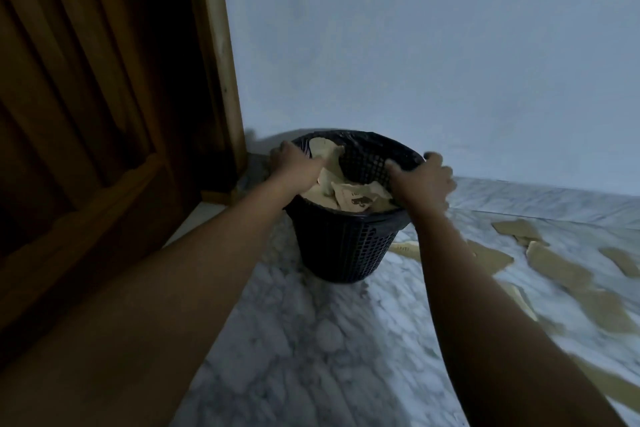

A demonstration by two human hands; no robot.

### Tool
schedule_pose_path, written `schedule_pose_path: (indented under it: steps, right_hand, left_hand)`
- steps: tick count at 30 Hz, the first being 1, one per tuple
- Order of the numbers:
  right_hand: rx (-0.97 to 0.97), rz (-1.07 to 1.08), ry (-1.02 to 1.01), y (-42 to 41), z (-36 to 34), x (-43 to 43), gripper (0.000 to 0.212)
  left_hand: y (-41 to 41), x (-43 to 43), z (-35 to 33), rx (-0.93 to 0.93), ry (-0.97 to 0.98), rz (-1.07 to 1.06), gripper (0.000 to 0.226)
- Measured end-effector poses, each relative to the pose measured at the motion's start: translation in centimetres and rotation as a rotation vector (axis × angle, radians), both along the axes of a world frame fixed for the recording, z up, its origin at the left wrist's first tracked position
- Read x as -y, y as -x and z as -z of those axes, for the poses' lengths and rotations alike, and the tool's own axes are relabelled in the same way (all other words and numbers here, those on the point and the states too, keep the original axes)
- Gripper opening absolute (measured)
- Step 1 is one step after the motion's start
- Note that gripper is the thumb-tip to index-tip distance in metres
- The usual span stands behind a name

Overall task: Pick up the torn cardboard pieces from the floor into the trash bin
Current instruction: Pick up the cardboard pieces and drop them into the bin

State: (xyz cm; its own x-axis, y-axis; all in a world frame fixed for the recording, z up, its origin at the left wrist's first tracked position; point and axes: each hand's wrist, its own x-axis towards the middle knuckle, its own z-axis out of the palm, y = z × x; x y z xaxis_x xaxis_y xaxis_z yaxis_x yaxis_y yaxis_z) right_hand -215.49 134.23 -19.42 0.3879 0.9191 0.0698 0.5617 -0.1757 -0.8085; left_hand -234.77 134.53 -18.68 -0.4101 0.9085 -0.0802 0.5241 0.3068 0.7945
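A black lattice trash bin (pixel 346 246) with a dark liner stands on the marble floor by the wall. Several torn brown cardboard pieces (pixel 349 196) fill it up to the rim. My left hand (pixel 294 163) grips the bin's left rim, fingers curled over the edge beside a tall cardboard piece (pixel 325 149). My right hand (pixel 424 177) grips the right rim, thumb inside and fingers outside. More torn cardboard pieces (pixel 557 267) lie scattered on the floor to the right of the bin.
A dark wooden door (pixel 86 97) and its frame (pixel 221 45) fill the left side. A pale wall (pixel 433 45) rises behind the bin. White-grey marble floor (pixel 311 340) lies in front of the bin.
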Motion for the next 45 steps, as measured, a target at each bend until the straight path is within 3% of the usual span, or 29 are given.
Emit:
schedule_pose_path:
  steps: [2, 4, 5, 7, 8, 9, 11, 14, 18, 20, 25, 29, 32, 35, 39, 41, 45]
  right_hand:
    - [-0.093, 0.032, 0.091, 0.5, 2.4, 0.9, 0.09]
    - [-0.399, 0.11, 0.169, 0.5, 3.1, 1.2, 0.091]
    - [-0.549, 0.094, 0.199, 0.8, 3.3, 1.4, 0.078]
    - [-0.674, 0.097, 0.12, -2.9, 1.6, 0.7, 0.029]
    - [-0.652, 0.077, 0.103, -3.0, 1.7, 0.3, 0.013]
    - [-0.576, 0.03, 0.093, -3.3, 1.5, 0.0, 0.011]
    - [-0.417, -0.042, 0.109, -3.5, 0.6, -0.1, 0.015]
    - [-0.327, -0.144, 0.188, -5.2, -2.3, -0.4, 0.021]
    - [-0.272, -0.089, 0.157, -14.8, -9.6, -1.2, 0.021]
    - [-0.226, -0.045, 0.165, -20.6, -12.5, -0.9, 0.019]
    - [-0.28, 0.18, 0.018, -34.1, -15.3, 0.0, 0.024]
    - [-0.36, 0.348, -0.051, -43.3, -14.2, 1.0, 0.023]
    - [-0.501, 0.479, -0.201, -49.6, -11.5, 0.9, 0.015]
    - [-0.481, 0.571, -0.319, -55.3, -7.4, 0.3, 0.042]
    - [-0.526, 0.618, -0.478, -59.0, -2.3, -0.2, 0.049]
    - [-0.546, 0.603, -0.557, -59.9, -0.1, -0.2, 0.051]
    - [-0.557, 0.574, -0.558, -61.2, 2.8, -0.2, 0.053]
  left_hand:
    - [1.3, 0.7, 2.0, -0.057, 0.052, -0.105, 0.086]
    - [1.6, 0.8, 3.2, 0.064, 0.106, -0.099, 0.066]
    - [1.9, 1.4, 3.6, 0.193, 0.123, -0.073, 0.05]
    - [-1.9, 0.5, 1.8, 0.384, 0.111, 0.028, 0.03]
    - [-2.0, 0.7, 1.6, 0.435, 0.094, 0.016, 0.027]
    - [-2.2, 0.7, 1.4, 0.449, 0.085, -0.002, 0.028]
    - [-2.3, 1.1, 0.6, 0.472, 0.089, -0.044, 0.023]
    - [-3.2, 0.4, -0.5, 0.531, 0.07, -0.03, 0.015]
    - [-11.4, -1.4, -5.0, 0.592, 0.064, 0.13, 0.011]
    - [-16.9, -2.3, -6.8, 0.662, 0.084, 0.231, 0.02]
    - [-31.1, -3.7, -7.8, 0.787, 0.174, 0.455, 0.028]
    - [-42.5, -4.8, -6.9, 0.96, 0.207, 0.486, 0.037]
    - [-50.2, -5.7, -5.2, 0.928, 0.237, 0.497, 0.031]
    - [-56.6, -6.9, -2.8, 0.906, 0.218, 0.441, 0.033]
    - [-61.9, -8.4, 0.6, 0.895, 0.198, 0.443, 0.042]
    - [-63.4, -9.1, 2.2, 0.846, 0.294, 0.55, 0.047]
    - [-64.5, -10.1, 4.1, 0.843, 0.426, 0.646, 0.037]
